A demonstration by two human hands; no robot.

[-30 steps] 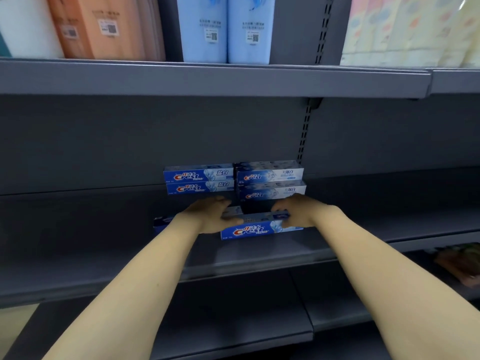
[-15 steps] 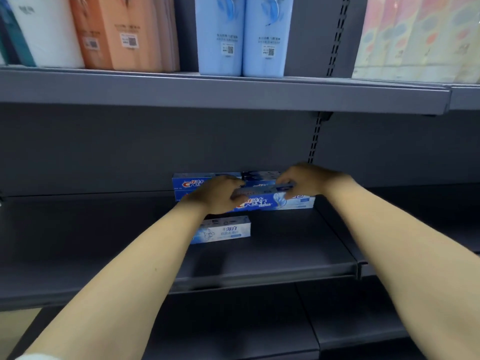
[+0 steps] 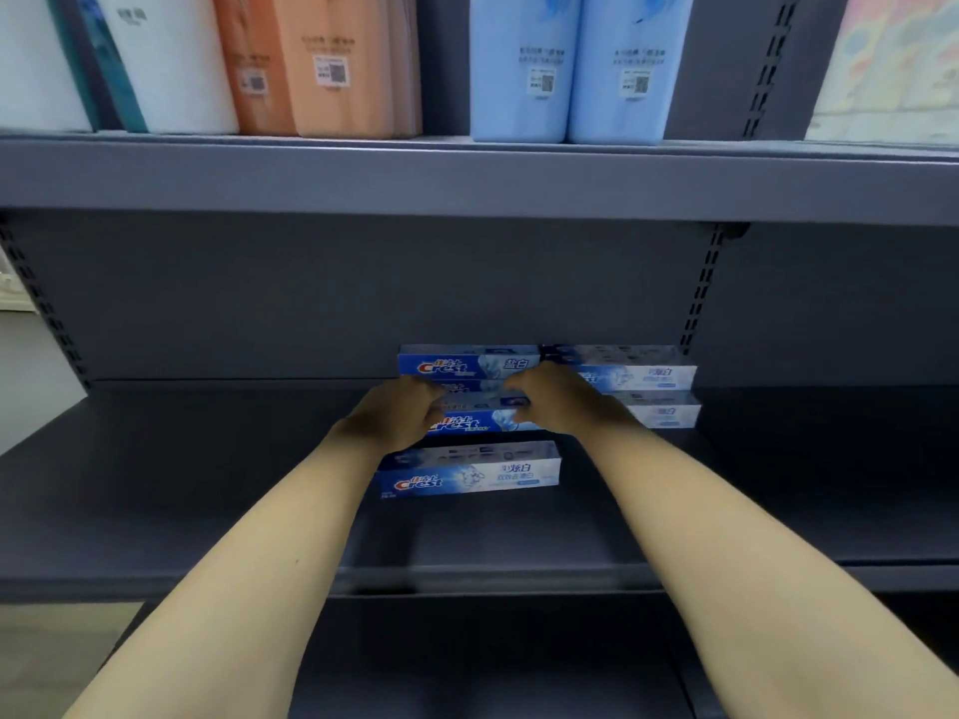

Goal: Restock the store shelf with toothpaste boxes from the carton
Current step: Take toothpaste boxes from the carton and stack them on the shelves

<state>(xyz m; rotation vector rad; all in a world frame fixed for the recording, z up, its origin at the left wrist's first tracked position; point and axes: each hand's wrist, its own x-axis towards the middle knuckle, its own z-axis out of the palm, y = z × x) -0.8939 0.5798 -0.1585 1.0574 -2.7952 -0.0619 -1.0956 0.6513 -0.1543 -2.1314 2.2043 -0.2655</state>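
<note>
A blue Crest toothpaste box (image 3: 480, 420) is held lengthwise between both hands, just in front of the stacked boxes at the back of the grey shelf (image 3: 207, 485). My left hand (image 3: 397, 415) grips its left end and my right hand (image 3: 563, 402) grips its right end. Behind it stand two stacks: a left stack (image 3: 467, 361) and a right stack (image 3: 641, 389), each two boxes high. Another Crest box (image 3: 469, 472) lies flat on the shelf, nearer to me and below the held box. No carton is in view.
The shelf above (image 3: 467, 179) carries tall white, orange and light blue packs (image 3: 565, 64). Slotted uprights (image 3: 700, 298) run down the back panel. A lower shelf (image 3: 493, 661) shows beneath my forearms.
Both hands have lifted one box off the shelf and carried it back toward the stacks. The second box stays on the shelf in front.
</note>
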